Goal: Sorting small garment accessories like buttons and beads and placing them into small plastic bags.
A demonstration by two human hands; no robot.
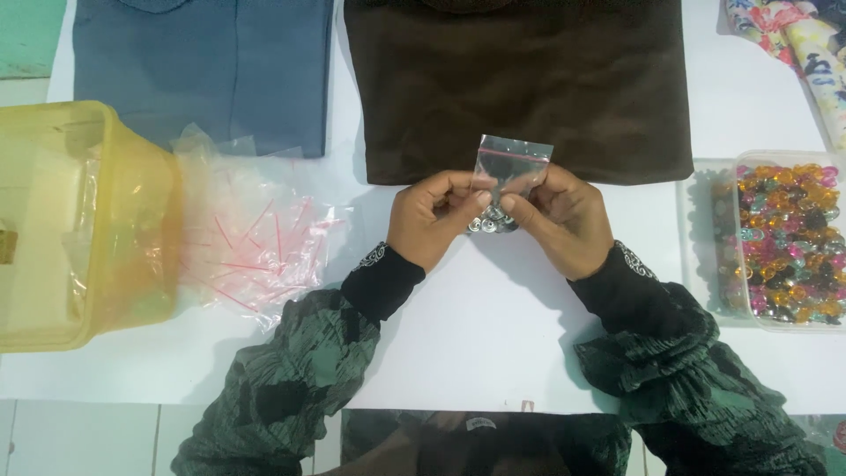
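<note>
My left hand and my right hand meet over the middle of the white table. Together they pinch a small clear zip bag with a pink seal line near its top. Several small silvery pieces sit in the bottom of the bag, between my fingertips. The bag's upper half stands upright above my fingers, in front of a folded dark brown cloth.
A yellow translucent tub lies at the left edge, with a pile of clear zip bags spilling beside it. A folded blue-grey cloth lies at the back left. A clear box of colourful beads stands at the right. Patterned fabric fills the far right corner.
</note>
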